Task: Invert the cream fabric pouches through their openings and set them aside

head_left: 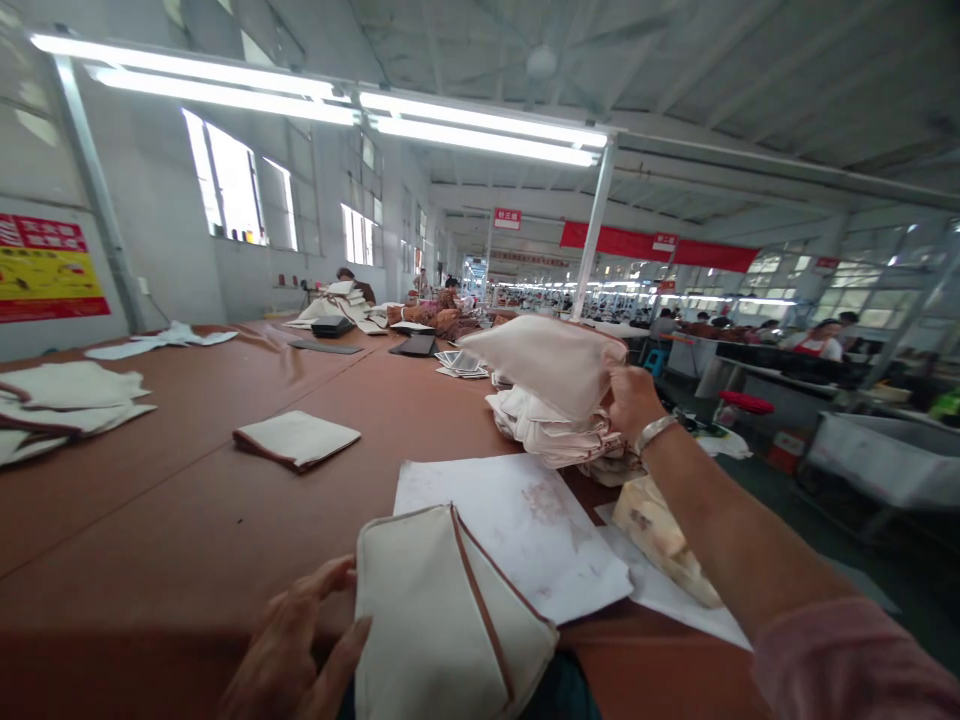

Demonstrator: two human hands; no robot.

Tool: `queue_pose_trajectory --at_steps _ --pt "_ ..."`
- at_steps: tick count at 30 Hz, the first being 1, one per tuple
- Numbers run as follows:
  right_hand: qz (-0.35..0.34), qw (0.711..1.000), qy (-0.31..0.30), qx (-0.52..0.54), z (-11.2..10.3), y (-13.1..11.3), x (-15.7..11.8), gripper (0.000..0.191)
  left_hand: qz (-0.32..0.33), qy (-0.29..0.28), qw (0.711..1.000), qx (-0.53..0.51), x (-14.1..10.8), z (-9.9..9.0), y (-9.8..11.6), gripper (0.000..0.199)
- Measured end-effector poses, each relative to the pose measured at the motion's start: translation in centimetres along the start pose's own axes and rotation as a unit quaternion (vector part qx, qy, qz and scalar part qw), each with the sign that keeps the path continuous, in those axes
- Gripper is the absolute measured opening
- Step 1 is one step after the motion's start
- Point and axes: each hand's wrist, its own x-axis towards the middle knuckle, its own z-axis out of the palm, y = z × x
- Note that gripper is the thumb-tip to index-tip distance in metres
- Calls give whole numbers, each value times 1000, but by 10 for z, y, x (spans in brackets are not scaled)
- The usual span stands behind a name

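At the table's near edge, my left hand [300,640] grips the left side of a cream fabric piece with brown piping [420,610], its thumb lying over the front. Farther off on the right, my right hand [631,400], with a bracelet at the wrist, pinches the edge of another cream fabric piece [540,360]. That piece is lifted over a stack of similar cream pieces [547,430]. Beneath and beyond the near piece lies a stained white sheet [510,530]. A yellowish cloth bundle [660,530] sits under my right forearm.
The brown-covered table [187,510] carries a folded cream piece [300,440] in the middle and a cream pile [67,405] at left. Dark flat pieces [414,344] and more heaps lie at the far end. A white bin [885,455] stands off to the right.
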Motion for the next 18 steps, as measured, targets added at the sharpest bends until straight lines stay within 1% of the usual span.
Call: queue_pose_trajectory --at_steps 1,2,3,4,5,7,8,10,11,12,14,15,16,17,18 --pt "4 1000 22 -12 -7 8 15 38 -20 -27 999 6 0 11 -6 43" --pt "12 999 33 -28 -14 20 22 36 -32 -54 998 10 0 21 -11 43" --pt "22 998 30 -46 -18 36 20 34 -29 -74 997 9 -1 30 -14 42" --pt "36 997 12 -68 -21 56 10 33 -12 -89 996 6 -3 38 -15 39" --pt "55 994 -17 -90 -21 79 -7 31 21 -103 994 2 -4 46 -14 37" --pt "107 979 -111 -132 -18 126 -55 27 96 -150 984 -2 -6 62 -4 38" --pt "129 967 -157 -151 -14 149 -82 25 127 -183 975 -2 -6 69 4 43" --pt "149 945 -226 -183 -5 189 -130 23 188 -270 944 -1 -3 86 22 54" --pt "148 936 -257 -192 0 206 -150 25 221 -310 925 1 -1 95 31 55" --pt "139 928 -280 -204 4 219 -164 26 258 -345 903 4 2 103 38 52" --pt "100 916 -307 -237 11 240 -180 27 329 -395 857 20 9 119 48 33" --pt "75 911 -311 -260 13 247 -183 25 358 -407 840 32 11 126 50 22" --pt "49 906 -310 -284 15 253 -185 24 379 -409 829 43 14 131 51 13" --pt "26 900 -305 -310 16 257 -185 24 396 -401 824 53 15 136 50 8" --pt "8 893 -299 -336 16 261 -185 25 407 -386 826 60 16 139 49 8"
